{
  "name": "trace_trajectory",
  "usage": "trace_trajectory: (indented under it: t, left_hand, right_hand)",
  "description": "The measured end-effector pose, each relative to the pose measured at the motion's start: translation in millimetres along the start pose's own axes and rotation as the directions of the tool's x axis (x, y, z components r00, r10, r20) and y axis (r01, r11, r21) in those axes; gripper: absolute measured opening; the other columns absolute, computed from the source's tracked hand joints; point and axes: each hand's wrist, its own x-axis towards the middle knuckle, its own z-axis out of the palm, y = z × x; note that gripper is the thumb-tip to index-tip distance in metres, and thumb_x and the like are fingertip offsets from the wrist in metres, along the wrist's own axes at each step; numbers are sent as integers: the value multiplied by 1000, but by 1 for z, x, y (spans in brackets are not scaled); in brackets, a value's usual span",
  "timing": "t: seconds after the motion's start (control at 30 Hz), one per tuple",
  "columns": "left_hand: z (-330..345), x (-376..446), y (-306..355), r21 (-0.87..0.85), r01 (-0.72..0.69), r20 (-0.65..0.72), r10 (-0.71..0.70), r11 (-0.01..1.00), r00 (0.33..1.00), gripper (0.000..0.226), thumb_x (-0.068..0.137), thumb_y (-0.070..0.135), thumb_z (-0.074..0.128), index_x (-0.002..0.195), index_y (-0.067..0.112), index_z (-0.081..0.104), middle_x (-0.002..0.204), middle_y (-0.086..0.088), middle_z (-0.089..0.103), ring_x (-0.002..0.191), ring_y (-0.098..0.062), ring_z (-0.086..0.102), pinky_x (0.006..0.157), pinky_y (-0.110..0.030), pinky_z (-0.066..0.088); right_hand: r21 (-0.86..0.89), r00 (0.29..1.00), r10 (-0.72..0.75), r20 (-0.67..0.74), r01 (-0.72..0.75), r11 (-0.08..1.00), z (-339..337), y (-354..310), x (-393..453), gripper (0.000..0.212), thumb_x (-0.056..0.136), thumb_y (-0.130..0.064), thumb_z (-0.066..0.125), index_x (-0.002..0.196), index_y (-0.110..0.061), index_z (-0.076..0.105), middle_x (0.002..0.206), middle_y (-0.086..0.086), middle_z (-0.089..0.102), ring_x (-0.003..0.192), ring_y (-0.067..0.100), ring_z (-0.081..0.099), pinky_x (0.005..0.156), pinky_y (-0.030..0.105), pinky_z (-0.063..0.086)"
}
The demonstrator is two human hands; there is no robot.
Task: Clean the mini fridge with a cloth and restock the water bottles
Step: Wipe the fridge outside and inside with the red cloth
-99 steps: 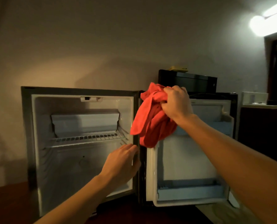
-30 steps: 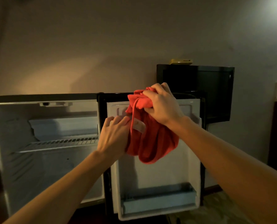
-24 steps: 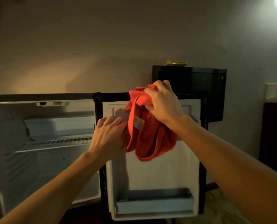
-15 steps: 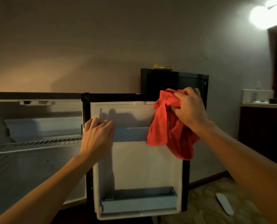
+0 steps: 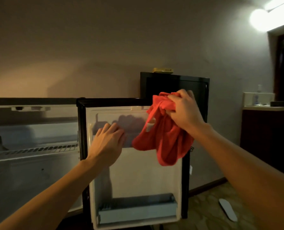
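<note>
Our right hand clutches the soft, light red cloth, bunched at its top, at two o'clock from our flat, released left hand on the fridge door.

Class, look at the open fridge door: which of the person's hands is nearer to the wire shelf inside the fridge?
Left. The left hand rests on the door's inner panel, just right of the wire shelf; the right hand grips the red cloth farther right, at the door's top corner.

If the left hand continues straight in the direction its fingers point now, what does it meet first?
The left hand points forward and up-right, so it would probably meet the fridge door's upper shelf first; its fingertips look already there, though depth is unclear.
</note>
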Motion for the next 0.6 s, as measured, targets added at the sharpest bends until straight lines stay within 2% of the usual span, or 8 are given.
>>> trace_trajectory:
  t: [0.1,0.2,0.33,0.47,0.6]
  left_hand:
    - [6,6,8,-43,17,-3,-17,999,1000,41,94,42,33,77,19,62,89,-3,58,84,-28,50,67,-35,32]
    - [6,11,13,-97,41,25,-39,994,999,45,93,46,29,75,18,59,84,-7,59,82,-32,54,70,-40,40]
    - [5,9,16,-51,1,84,4,999,996,45,93,48,25,88,23,62,83,-1,58,85,-28,57,74,-39,41]
    - [6,8,16,-39,24,54,-22,999,998,39,95,45,27,81,23,57,81,2,56,81,-25,56,73,-39,41]
    - [8,5,20,-3,28,-9,-28,1000,1000,30,95,36,36,81,23,59,84,2,57,80,-25,56,71,-38,42]
  right_hand:
    - [24,995,95,-28,-95,995,-8,33,-12,48,81,-23,70,126,-11,62,116,12,53,106,32,45,97,36,39]
    - [42,995,91,-33,-90,995,-10,50,-17,45,81,-18,70,124,-8,63,115,14,56,103,34,48,94,35,40]
    - [55,999,11,39,-13,998,-13,58,-3,48,77,-25,68,122,-11,65,116,11,59,101,32,51,92,33,38]
    - [46,990,-108,92,105,993,-18,74,9,56,69,-34,55,119,-12,67,116,7,63,103,33,57,91,26,34]
    - [88,980,-188,58,183,979,-18,89,-7,56,70,-32,49,117,-8,68,118,10,63,104,34,57,94,22,29]
